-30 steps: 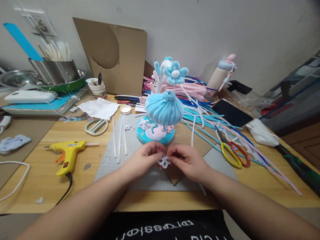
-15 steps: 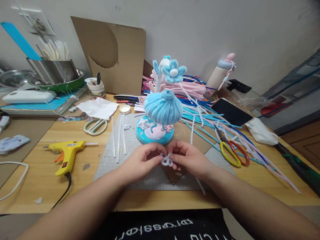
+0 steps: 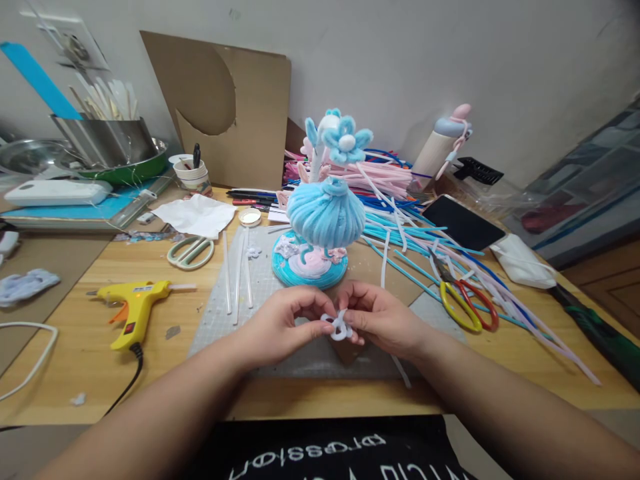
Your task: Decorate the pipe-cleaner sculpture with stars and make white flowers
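Note:
A small white pipe-cleaner flower point(image 3: 341, 328), bent into several loops, is pinched between both hands just above the grey cutting mat point(image 3: 215, 333). My left hand point(image 3: 295, 321) grips its left side with thumb and fingers. From the right, my right hand point(image 3: 377, 319) holds the opposite side, fingers closed. Directly behind the hands stands a pipe-cleaner lamp-like craft piece with a blue pleated shade point(image 3: 326, 215), a blue flower point(image 3: 347, 140) on top and a round blue and pink base point(image 3: 310, 267). A cardboard piece point(image 3: 350, 350) lies beneath the hands.
To the left lie a yellow hot glue gun point(image 3: 137, 307), clear glue sticks point(image 3: 237, 287) and green-handled scissors point(image 3: 191, 254). Red and yellow-handled pliers point(image 3: 465, 303) and many pipe cleaners point(image 3: 415, 233) spread over the right. A bottle point(image 3: 440, 147) and phone point(image 3: 465, 222) stand farther back.
The white flower has been turned or tilted between my fingers, so its loops show differently. Both hands stay in nearly the same place.

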Available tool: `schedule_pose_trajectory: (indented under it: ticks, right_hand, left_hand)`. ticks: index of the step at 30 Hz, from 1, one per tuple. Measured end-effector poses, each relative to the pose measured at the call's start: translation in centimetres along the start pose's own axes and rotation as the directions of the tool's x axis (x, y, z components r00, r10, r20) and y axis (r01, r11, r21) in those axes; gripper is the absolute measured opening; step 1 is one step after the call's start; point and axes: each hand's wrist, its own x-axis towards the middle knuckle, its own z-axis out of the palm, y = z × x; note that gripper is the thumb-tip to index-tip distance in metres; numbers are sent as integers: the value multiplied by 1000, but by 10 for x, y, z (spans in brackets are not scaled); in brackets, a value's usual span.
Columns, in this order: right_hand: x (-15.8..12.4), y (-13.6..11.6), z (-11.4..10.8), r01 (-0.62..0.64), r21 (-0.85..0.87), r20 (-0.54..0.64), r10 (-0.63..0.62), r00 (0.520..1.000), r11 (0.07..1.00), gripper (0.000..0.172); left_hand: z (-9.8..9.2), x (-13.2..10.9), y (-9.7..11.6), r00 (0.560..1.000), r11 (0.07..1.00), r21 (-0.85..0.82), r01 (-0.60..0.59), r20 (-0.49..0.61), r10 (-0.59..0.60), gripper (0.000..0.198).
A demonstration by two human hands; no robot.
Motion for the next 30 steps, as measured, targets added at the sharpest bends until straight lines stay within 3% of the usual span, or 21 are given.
schedule_pose_trajectory:
  ticks: [10,13,15,17,19,21,24,30]
  right_hand:
    - [0,0,0,7,-34,-2,-7,1000,999,22]
    - [-1,-2,2,39,-94,-32,-43,999,995,23]
    - [-1,-3,5,139,-198,-77,-156,985,970,20]
    - [-1,-2,8,291,-379,-90,-348,933,878,12]
    - [-1,-1,9,406,-576,-31,-515,857,710,4]
    - [-2,-1,9,446,-713,55,-592,804,541,6]
    - [-2,-4,7,446,-816,158,-602,782,366,10]
    - [-6,-8,7,395,-919,326,-524,787,20,16]
  left_hand:
    - [-2,-1,1,997,997,72,4,-71,1,9]
    - [1,0,-2,996,992,-112,49,-68,-57,15]
    - [5,3,-7,992,943,-321,84,-66,-111,26]
    - [9,6,-12,985,879,-462,119,-56,-162,33]
    - [12,8,-15,978,846,-511,150,-48,-202,31]
    - [12,9,-16,972,842,-512,171,-53,-229,29]
    - [9,8,-13,959,866,-454,209,-80,-273,27]
    - [6,7,-12,946,919,-317,234,-144,-290,23]
